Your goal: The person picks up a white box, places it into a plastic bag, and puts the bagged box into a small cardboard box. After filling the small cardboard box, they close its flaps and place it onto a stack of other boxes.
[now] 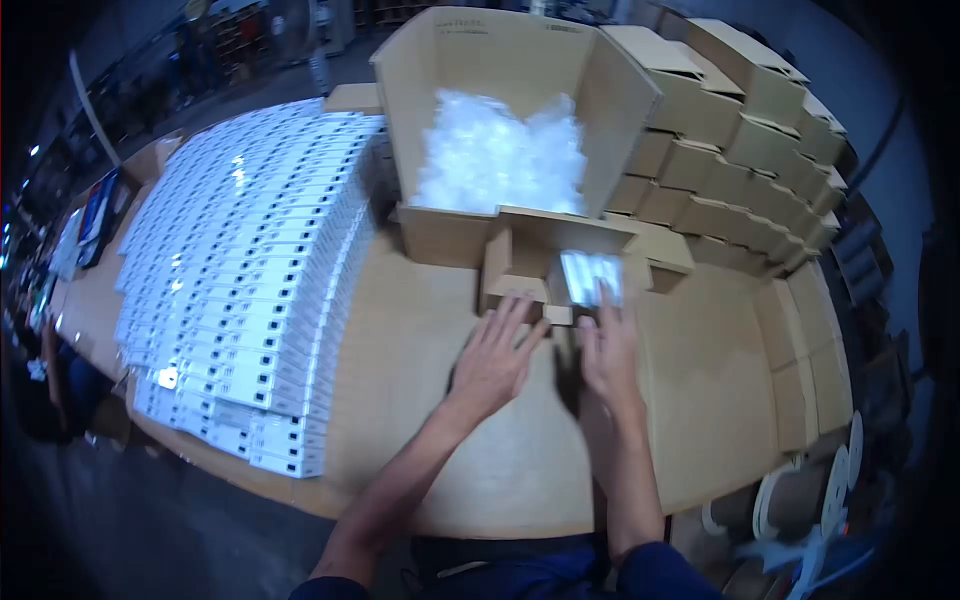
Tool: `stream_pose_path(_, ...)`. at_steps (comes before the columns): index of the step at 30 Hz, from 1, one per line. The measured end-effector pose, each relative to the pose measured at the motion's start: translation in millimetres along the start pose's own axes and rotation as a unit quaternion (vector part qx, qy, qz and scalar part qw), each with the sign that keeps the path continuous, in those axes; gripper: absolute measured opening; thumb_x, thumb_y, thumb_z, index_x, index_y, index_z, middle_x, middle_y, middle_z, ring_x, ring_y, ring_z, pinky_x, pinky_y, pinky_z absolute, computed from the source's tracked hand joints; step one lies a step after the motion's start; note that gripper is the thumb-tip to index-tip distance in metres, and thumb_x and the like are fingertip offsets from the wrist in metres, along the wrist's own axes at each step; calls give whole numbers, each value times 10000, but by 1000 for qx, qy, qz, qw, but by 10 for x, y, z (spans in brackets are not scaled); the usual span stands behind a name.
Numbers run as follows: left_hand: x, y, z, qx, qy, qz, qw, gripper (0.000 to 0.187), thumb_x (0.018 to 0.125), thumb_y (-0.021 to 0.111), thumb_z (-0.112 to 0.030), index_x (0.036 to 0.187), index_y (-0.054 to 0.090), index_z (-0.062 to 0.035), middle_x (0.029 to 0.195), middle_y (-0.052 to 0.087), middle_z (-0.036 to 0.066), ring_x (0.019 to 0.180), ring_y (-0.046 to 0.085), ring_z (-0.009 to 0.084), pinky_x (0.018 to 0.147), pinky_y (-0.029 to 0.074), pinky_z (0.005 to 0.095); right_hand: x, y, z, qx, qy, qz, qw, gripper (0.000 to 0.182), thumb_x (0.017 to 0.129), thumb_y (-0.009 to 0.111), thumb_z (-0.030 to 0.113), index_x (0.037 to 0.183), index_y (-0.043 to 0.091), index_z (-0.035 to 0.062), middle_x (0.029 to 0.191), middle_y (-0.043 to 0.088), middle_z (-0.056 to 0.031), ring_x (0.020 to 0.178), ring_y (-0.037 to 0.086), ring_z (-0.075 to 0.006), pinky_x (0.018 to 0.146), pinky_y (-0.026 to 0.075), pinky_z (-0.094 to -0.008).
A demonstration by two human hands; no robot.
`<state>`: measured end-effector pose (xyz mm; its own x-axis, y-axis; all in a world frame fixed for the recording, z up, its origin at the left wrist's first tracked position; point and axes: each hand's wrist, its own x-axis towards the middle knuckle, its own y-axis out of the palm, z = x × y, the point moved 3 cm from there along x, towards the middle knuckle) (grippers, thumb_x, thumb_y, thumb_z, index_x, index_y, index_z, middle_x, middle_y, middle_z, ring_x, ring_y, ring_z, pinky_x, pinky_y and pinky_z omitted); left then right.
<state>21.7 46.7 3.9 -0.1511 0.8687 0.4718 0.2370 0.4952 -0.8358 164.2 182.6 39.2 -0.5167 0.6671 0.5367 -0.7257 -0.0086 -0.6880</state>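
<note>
A small open cardboard box (515, 262) sits on the table, its back panel raised against the large carton. Several white narrow pieces (580, 268), blurred and shiny, stand in its right side. My left hand (490, 362) has its fingers spread, with the fingertips at the box's front left edge. On the right, my right hand (610, 350) reaches up with fingers stretched out over the white pieces. Its fingertips overlap their front, and motion blur hides whether they press on them. A small cardboard flap (557, 315) shows between the two hands.
Many white boxes (250, 250) stand stacked in rows at left. Behind, a large open carton (520, 50) holds clear plastic cushioning (500, 150). Brown cardboard boxes (730, 140) are piled at back right, more (800, 360) along the right edge. Another person's arm (55, 365) shows at far left.
</note>
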Motion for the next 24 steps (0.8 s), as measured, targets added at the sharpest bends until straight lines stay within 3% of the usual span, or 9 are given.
stream_pose_path(2, -70, -73, 4, -6, 3, -62, 998, 485, 850, 731, -139, 1325, 646, -84, 1555, 452, 150, 1427, 450, 345, 1106, 432, 457, -69, -59, 64, 74, 27, -75, 994, 329, 970, 583, 56, 1288, 657, 14, 1518, 462, -226, 1082, 660, -310, 831, 559, -395)
stream_pose_path(5, -259, -290, -37, -23, -41, -86, 995, 204, 862, 738, -140, 1057, 700, -94, 1105, 654, 64, 1022, 623, 228, 844, 470, 379, -221, -150, 148, 150, 87, -42, 984, 245, 943, 570, -33, 1159, 681, 1, 1332, 599, -160, 880, 625, -167, 695, 510, -306)
stream_pose_path(8, -654, -488, -99, -8, -74, -130, 989, 115, 853, 762, -141, 941, 699, -104, 867, 633, 13, 851, 622, 198, 798, 456, 359, -364, 0, 405, 179, -7, 20, 984, 229, 929, 576, -43, 1131, 678, -7, 1228, 665, -152, 934, 664, -211, 729, 533, -315)
stream_pose_path(11, -1044, -987, -246, -16, -82, -205, 975, 105, 836, 786, -139, 898, 707, -106, 782, 609, 1, 798, 625, 198, 795, 459, 352, -511, 219, 842, 240, -69, 114, 962, 241, 908, 588, -51, 1129, 676, -8, 1166, 691, -162, 1004, 687, -266, 786, 554, -335)
stream_pose_path(13, -1317, -1343, -293, 4, -111, -233, 966, 130, 800, 803, -118, 906, 729, -108, 874, 661, 12, 876, 654, 213, 828, 479, 364, -573, 308, 1212, 246, -117, 187, 944, 287, 872, 624, -39, 1151, 672, 5, 1215, 681, -188, 1115, 663, -359, 910, 554, -411)
stream_pose_path(15, -1582, -1675, -288, 50, -148, -256, 954, 185, 791, 787, -82, 965, 727, -95, 969, 691, 35, 946, 666, 252, 885, 493, 390, -603, 399, 1563, 228, -245, 194, 922, 350, 847, 660, -13, 1194, 667, 27, 1288, 663, -172, 1219, 609, -402, 1007, 512, -457)
stream_pose_path(18, -1929, -2023, -112, 132, -203, -275, 931, 306, 805, 754, -45, 1107, 707, -65, 1118, 693, 86, 1060, 648, 299, 952, 490, 416, -636, 520, 2004, 215, -317, 243, 891, 481, 827, 704, 28, 1300, 627, 60, 1425, 595, -139, 1346, 514, -416, 1107, 428, -506)
stream_pose_path(22, -2102, -2284, 192, 211, -229, -212, 926, 552, 837, 743, -94, 1370, 608, -50, 1364, 622, 92, 1234, 579, 297, 1002, 468, 423, -542, 606, 2553, 165, -380, 251, 875, 648, 825, 723, 63, 1441, 528, 107, 1559, 476, -97, 1445, 408, -385, 1144, 366, -533)
stream_pose_path(24, -2089, -2310, 235, 220, -238, -185, 928, 569, 853, 732, -113, 1402, 591, -60, 1394, 604, 92, 1254, 568, 295, 1023, 454, 435, -475, 661, 2740, 161, -399, 236, 871, 637, 830, 710, 55, 1439, 533, 112, 1551, 486, -94, 1438, 418, -382, 1136, 374, -528)
